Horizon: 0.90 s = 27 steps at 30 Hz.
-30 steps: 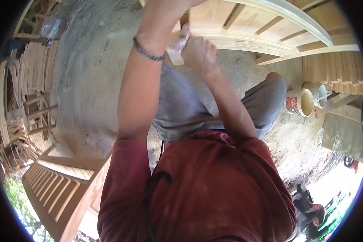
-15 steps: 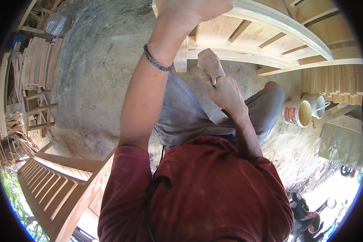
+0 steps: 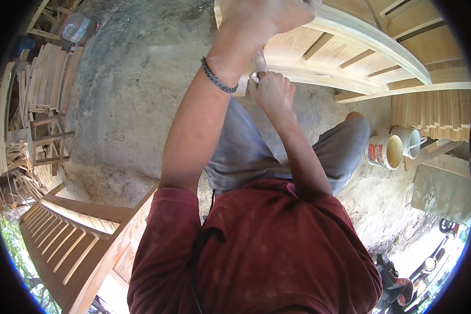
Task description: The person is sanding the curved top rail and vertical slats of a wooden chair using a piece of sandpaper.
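Up at the top, my left hand (image 3: 277, 15) is closed over the edge of a pale wooden slatted frame (image 3: 369, 39) with a curved rail. A dark braided bracelet circles that wrist. My right hand (image 3: 275, 94) is closed on a worn tan piece of sandpaper (image 3: 258, 64), close under the left wrist. Part of the sandpaper is hidden behind the left wrist. It lies at the near end of the frame; whether it touches the wood I cannot tell.
Two whitish buckets (image 3: 386, 152) stand right of my knee, by stacked wooden pieces (image 3: 429, 112). A slatted wooden piece of furniture (image 3: 68, 235) is at lower left. Wood strips (image 3: 44, 78) and a clear plastic bottle (image 3: 77, 29) lie along the left on rough concrete (image 3: 125, 104).
My right hand has moved up and left with the sandpaper, bringing it against or behind the left wrist. The left hand has shifted slightly right, still on the frame.
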### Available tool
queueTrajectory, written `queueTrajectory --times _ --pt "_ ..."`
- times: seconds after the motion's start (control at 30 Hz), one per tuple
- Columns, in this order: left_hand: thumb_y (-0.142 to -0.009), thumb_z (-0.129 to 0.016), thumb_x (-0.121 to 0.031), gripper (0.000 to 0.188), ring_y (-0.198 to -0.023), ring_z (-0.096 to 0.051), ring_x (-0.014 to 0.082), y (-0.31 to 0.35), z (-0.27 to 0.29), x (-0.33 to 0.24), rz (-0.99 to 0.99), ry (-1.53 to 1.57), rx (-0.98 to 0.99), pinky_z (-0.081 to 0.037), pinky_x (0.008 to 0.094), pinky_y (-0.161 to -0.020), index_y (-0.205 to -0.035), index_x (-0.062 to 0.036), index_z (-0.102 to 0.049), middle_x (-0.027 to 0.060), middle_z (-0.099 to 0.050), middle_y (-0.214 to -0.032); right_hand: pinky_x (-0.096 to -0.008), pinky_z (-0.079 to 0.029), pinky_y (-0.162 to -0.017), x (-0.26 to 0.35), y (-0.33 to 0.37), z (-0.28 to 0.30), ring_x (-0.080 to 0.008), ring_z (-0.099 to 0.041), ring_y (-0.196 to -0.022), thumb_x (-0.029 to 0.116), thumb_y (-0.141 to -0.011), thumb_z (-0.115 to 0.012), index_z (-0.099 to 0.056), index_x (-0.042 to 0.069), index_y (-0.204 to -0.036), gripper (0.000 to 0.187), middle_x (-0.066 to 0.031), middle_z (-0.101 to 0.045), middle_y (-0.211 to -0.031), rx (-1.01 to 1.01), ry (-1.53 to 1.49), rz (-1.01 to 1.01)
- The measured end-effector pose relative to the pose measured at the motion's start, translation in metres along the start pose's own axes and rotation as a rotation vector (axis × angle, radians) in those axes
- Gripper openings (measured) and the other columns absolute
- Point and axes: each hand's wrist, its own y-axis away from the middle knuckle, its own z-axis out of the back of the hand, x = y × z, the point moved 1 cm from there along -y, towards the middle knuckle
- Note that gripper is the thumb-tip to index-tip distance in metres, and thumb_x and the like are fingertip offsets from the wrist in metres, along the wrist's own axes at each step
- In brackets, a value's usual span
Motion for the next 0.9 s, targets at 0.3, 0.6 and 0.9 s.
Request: queueTrajectory --times 0.3,0.6,0.9 --pt "-0.091 -0.058 -0.039 0.042 -0.084 -0.072 0.0448 0.000 -0.001 -0.003 0.039 -0.024 0.011 -0.059 0.0521 -0.079 -0.087 -0.0007 -0.076 0.0282 -0.071 -0.086 -0.0537 -0.057 -0.065 0.001 -0.003 0.013 -0.0421 -0.072 -0.070 0.031 -0.097 -0.057 -0.069 0.004 -0.108 0.032 -0.0218 -0.072 -0.077 -0.095 -0.054 0.086" --pt "-0.091 -0.059 -0.039 0.042 -0.080 -0.072 0.0439 -0.001 -0.004 -0.002 -0.001 0.003 -0.011 -0.059 0.0516 -0.073 -0.086 -0.0003 -0.075 0.0289 -0.071 -0.082 -0.0524 -0.059 -0.063 -0.005 -0.002 0.009 -0.0404 -0.073 -0.068 0.026 -0.098 -0.054 -0.035 0.001 -0.153 0.063 -0.0193 -0.071 -0.073 0.041 0.084 0.151" --pt "-0.090 -0.061 -0.041 0.043 -0.078 -0.072 0.0420 -0.003 -0.007 0.001 -0.053 -0.078 -0.079 -0.059 0.0519 -0.071 -0.086 -0.0008 -0.074 0.0277 -0.070 -0.080 -0.0547 -0.059 -0.071 0.004 0.008 0.018 -0.0432 -0.073 -0.074 0.034 -0.099 -0.053 -0.055 0.003 -0.137 0.049 -0.0252 -0.072 -0.083 -0.010 0.022 0.079"
